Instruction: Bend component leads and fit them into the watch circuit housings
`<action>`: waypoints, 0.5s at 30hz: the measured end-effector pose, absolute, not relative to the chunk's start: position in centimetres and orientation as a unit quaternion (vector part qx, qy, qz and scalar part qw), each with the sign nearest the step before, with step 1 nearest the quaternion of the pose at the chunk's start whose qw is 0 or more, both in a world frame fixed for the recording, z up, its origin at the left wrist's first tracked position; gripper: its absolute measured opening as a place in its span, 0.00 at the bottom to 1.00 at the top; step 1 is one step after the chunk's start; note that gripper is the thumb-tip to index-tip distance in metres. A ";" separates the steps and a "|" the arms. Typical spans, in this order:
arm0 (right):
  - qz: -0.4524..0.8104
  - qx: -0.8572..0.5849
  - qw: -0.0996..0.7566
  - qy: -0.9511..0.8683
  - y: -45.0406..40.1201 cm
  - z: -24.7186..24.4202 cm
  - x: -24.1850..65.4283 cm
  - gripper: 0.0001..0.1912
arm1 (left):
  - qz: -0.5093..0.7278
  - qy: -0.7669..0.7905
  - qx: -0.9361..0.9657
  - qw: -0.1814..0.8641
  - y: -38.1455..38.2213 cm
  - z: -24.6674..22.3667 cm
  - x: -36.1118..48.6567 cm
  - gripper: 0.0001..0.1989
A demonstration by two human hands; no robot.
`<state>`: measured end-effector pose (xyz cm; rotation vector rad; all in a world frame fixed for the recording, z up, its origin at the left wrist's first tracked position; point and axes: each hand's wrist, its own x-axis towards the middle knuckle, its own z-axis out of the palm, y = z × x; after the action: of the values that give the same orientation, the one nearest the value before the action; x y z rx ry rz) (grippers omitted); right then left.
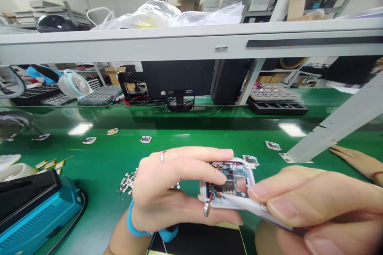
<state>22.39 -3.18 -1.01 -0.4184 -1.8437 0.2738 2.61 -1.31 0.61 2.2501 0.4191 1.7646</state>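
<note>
My left hand (167,179), with a ring and a blue wrist strap, grips a small white device housing (249,175) between fingers and thumb. Inside the open housing a circuit board (229,186) shows, partly covered by my fingers. A small round metal part (206,208) hangs on thin red and dark wires over the housing's lower left edge. My right hand (323,207) is closed around pale-tipped tweezers (251,206), which slant in from the right. Their tip lies over the board's lower edge; whether it pinches a wire I cannot tell.
Several small device units (146,139) lie across the green bench (98,179). Loose small parts (127,183) sit left of my hand. A teal and black machine (42,211) stands at left. A black mat (206,241) lies below. Another person's hand (353,161) rests beyond the white post (335,119).
</note>
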 end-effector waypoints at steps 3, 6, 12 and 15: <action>0.116 -0.098 0.537 -0.830 -2.6 -0.1 22.9 0.20 | 0.606 0.144 0.774 0.113 -1.3 0.7 2.6 0.14; 0.119 -0.010 0.476 -0.871 -1.8 0.8 23.4 0.25 | 0.605 0.145 0.775 0.109 -1.3 0.8 2.6 0.13; 0.121 -0.009 0.463 -0.878 -1.7 0.9 23.6 0.26 | 0.597 0.134 0.784 0.103 -1.4 1.2 2.6 0.12; 0.125 -0.097 0.533 -0.831 -2.8 0.4 22.9 0.23 | 0.598 0.130 0.784 0.098 -1.3 1.2 2.6 0.11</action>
<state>22.90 -2.81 0.42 -0.2303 -1.9812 0.2981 2.63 -1.27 1.18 2.3213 0.3855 1.7709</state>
